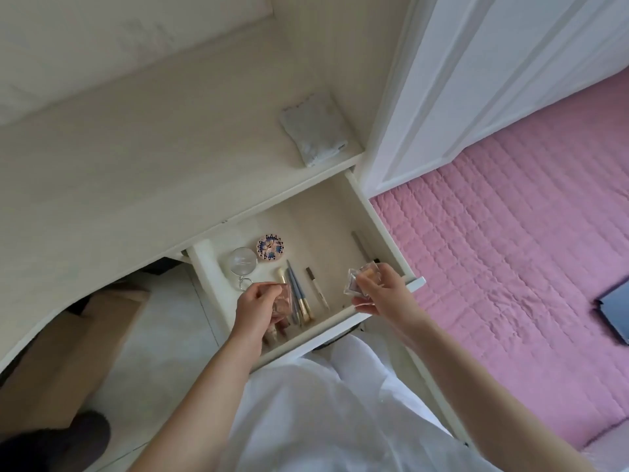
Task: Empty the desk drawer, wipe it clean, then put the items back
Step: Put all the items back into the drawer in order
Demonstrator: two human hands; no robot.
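A grey cloth [315,131] lies folded on the desk [136,185] well beyond both hands, and a pink quilt [510,253] spreads off to the right of the right hand's fingers. The drawer [384,229] stands pulled open. Inside it, just beyond the left fingers, sit a round mirror [242,262] and a patterned disc [270,247]; between the two hands lie brushes [297,294] and a pencil [317,287].

The left hand [253,310] has fingers curled round a pink palette [280,298], gripping it low in the drawer's near left part. The right hand [381,292] pinches a clear case [362,275] between thumb and fingertips, held above the drawer's near right corner. The case is see-through with reddish-brown contents; the palette is rosy with faint lettering.
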